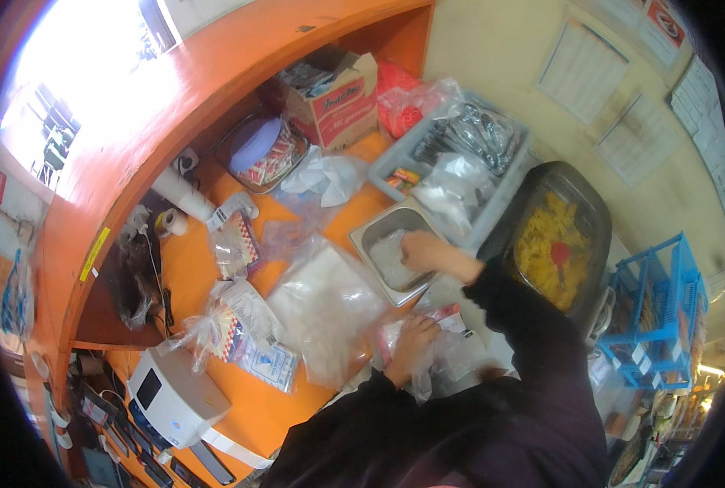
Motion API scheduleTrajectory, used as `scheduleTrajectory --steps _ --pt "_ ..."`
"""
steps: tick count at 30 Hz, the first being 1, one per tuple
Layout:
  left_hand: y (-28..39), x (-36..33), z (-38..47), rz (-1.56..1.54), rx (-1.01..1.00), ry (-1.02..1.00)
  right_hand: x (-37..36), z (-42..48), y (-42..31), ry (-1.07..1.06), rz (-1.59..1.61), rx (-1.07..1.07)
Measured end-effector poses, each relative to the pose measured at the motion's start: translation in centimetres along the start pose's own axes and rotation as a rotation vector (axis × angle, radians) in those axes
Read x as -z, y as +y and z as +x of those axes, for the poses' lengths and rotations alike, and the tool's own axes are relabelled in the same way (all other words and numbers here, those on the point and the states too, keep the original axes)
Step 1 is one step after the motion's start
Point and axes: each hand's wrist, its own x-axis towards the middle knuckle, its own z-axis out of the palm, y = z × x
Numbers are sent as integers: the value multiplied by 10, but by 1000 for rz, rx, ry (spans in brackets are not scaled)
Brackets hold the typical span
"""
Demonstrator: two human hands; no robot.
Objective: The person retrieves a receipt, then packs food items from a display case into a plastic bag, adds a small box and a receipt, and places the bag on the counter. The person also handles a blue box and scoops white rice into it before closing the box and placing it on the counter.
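My right hand [426, 251] reaches into a rectangular stainless-steel pan [357, 239], fingers curled down over whitish, translucent contents [389, 256]. Whether anything is pinched between those fingers is hidden. Nearer to my body, my left hand [410, 343] grips a clear plastic bag [445, 360] with printed packaging in it. Left of the pan lies a stack of large clear plastic bags [323, 305]. Beyond the pan, a grey plastic bin [379, 177] holds plastic-wrapped black cutlery [478, 131] and a bundle of clear bags [454, 189].
At right, a dark tub [597, 201] holds yellow food [548, 244] and a red scoop [559, 253]. Bagged packages with paper slips [250, 311], a white label printer [179, 396], a cardboard box [344, 107] and a sachet basket [271, 161] stand on the orange counter [186, 268].
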Motion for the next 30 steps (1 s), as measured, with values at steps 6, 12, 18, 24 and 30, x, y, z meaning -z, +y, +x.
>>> scheduleTrajectory --steps 6,12,18,24,30 --pt "-8 -9 -3 20 -26 28 -86 42 25 193 -380 -153" --pt "-5 -8 -2 13 -1 19 -78 38 32 185 -345 -167" --pt "-6 -4 1 -12 -26 48 -72 29 33 61 -297 -114" --pt "-8 -5 0 -22 -74 58 -70 25 32 84 -197 -215" --pt "-12 -10 0 -38 -60 38 -57 21 37 166 -128 -230"
